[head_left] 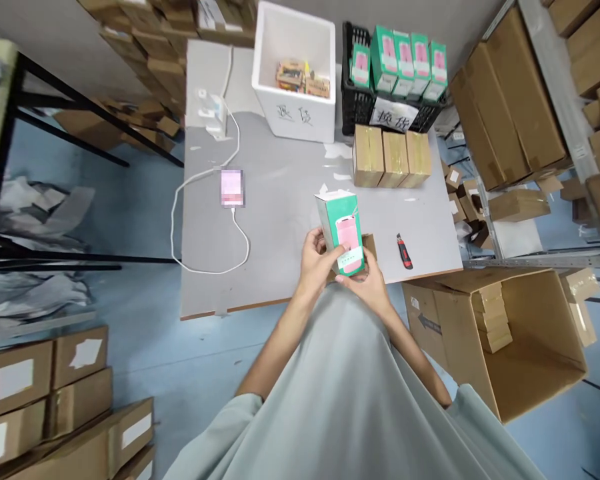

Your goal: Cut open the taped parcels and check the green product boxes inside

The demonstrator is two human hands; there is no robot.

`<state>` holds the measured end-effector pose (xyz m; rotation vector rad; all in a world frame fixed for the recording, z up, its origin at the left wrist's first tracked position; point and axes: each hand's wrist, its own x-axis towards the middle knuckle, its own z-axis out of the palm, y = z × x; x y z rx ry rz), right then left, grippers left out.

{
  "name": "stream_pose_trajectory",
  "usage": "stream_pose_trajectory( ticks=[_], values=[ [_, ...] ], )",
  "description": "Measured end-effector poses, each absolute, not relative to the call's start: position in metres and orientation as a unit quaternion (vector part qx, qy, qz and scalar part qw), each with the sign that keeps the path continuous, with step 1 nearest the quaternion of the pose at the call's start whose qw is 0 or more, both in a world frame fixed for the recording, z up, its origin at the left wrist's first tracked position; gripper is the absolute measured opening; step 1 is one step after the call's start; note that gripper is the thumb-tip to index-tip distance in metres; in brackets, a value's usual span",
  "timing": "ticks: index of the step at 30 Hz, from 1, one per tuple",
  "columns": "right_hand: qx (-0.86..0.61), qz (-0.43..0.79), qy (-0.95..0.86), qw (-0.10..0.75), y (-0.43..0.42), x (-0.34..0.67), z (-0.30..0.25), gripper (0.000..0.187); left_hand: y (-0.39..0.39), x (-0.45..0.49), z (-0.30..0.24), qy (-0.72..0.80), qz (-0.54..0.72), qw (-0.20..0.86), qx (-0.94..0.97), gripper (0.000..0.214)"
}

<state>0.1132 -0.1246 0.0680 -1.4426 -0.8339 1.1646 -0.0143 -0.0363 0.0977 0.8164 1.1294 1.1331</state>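
A green product box (pixel 338 220) with a pink picture on its front is held upright at the table's near edge. My left hand (pixel 316 261) grips its left side, thumb across the front. From below and the right, my right hand (pixel 369 283) holds the bottom corner. A brown cardboard box (pixel 369 245) shows partly behind the green box and my right hand; most of it is hidden. To the right on the table lies a red and black box cutter (pixel 405 251).
The grey table (pixel 275 233) bears a white bin (pixel 295 120), a black crate (pixel 350 113) of green boxes, small taped cartons (pixel 383 158), a phone-like device (pixel 232 187) and a power strip (pixel 212 115). A large open carton (pixel 445 327) stands at right; shelves flank both sides.
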Motion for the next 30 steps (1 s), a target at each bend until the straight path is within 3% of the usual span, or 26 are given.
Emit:
stream_pose_trajectory(
  ticks=[3, 7, 13, 18, 21, 24, 27, 30],
  values=[
    [-0.598, 0.477, -0.341, 0.546, -0.117, 0.119, 0.073, 0.096, -0.046, -0.004, 0.110, 0.479, 0.509, 0.597, 0.394, 0.080],
    [-0.502, 0.577, -0.303, 0.568, -0.113, 0.140, 0.088, 0.083, -0.055, -0.016, 0.119, 0.459, 0.483, 0.618, 0.417, 0.068],
    [-0.386, 0.710, -0.269, 0.525, -0.114, 0.174, 0.097, 0.071, -0.074, -0.019, 0.113, 0.448, 0.381, 0.711, 0.385, 0.070],
    [-0.365, 0.722, -0.325, 0.490, -0.103, 0.199, 0.089, 0.077, -0.086, 0.005, 0.108, 0.451, 0.422, 0.693, 0.372, 0.064],
    [-0.374, 0.699, -0.425, 0.437, -0.087, 0.227, 0.084, 0.079, -0.082, 0.016, 0.106, 0.453, 0.453, 0.681, 0.355, 0.069],
    [-0.420, 0.634, -0.517, 0.393, -0.056, 0.260, 0.088, 0.097, -0.074, 0.025, 0.103, 0.484, 0.478, 0.652, 0.334, 0.072],
    [-0.471, 0.544, -0.546, 0.430, -0.013, 0.283, 0.111, 0.117, -0.069, 0.038, 0.102, 0.503, 0.495, 0.623, 0.338, 0.074],
    [-0.460, 0.442, -0.589, 0.496, 0.025, 0.286, 0.143, 0.111, -0.069, 0.053, 0.102, 0.511, 0.512, 0.572, 0.386, 0.071]
  ],
)
